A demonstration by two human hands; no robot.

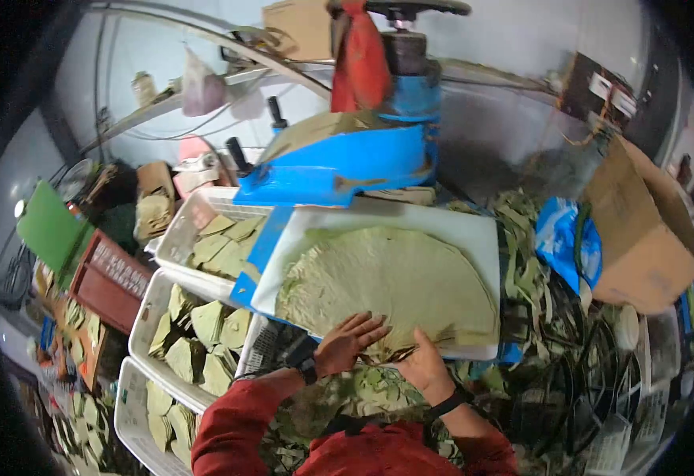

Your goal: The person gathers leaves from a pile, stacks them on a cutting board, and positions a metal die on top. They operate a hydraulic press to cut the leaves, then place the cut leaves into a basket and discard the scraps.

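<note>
A fan-shaped stack of large pale green leaves (386,278) lies on a white cutting board (486,238). My left hand (351,345) rests at the near edge of the stack, its fingers stretched out flat over the leaves, and a dark watch is on that wrist. Beside it, my right hand (428,369) is at the same edge, thumb on top and fingers partly hidden below, gripping the leaves. Just beyond the board stands a blue press-like machine (339,166) with black handles and a red cloth (367,59) hanging on it.
On the left, white baskets (136,337) hold stacks of cut leaf pieces. Leaf scraps (525,278) pile up along the board's right side. Further right are a blue plastic bag (557,238) and an open cardboard box (640,230). A red-brown crate (109,278) stands at far left.
</note>
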